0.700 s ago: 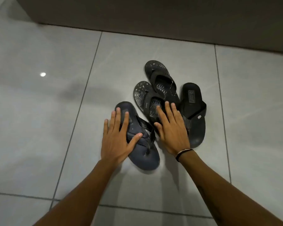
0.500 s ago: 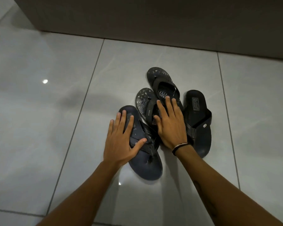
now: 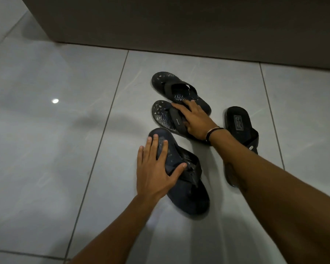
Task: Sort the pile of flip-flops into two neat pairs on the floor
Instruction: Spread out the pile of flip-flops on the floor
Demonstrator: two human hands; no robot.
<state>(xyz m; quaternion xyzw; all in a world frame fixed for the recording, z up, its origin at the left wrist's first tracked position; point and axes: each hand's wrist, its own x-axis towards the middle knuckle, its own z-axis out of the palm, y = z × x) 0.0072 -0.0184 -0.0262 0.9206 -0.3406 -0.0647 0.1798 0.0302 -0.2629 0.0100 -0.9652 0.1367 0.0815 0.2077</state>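
Several dark flip-flops lie on the grey tiled floor [image 3: 46, 149]. A navy flip-flop [image 3: 187, 185] is nearest me, and my left hand [image 3: 156, 168] lies flat on its heel end, fingers spread, thumb against the strap. Two black patterned flip-flops lie beyond it: the far one [image 3: 177, 90] and the near one [image 3: 164, 115], overlapping. My right hand [image 3: 195, 121] grips the near patterned one at its strap, fingertips also touching the far one. A black slide-type flip-flop [image 3: 240, 124] lies to the right, partly hidden by my right forearm.
A dark wall or cabinet base [image 3: 179, 25] runs across the back, just beyond the flip-flops. Tile floor extends to the left and right of the pile. A bright light reflection [image 3: 55, 101] shows on the left tile.
The pile has spread apart: the navy flip-flop now lies separate from the patterned ones. My right hand has shifted onto the near patterned flip-flop's strap. The view has tilted and moved closer.
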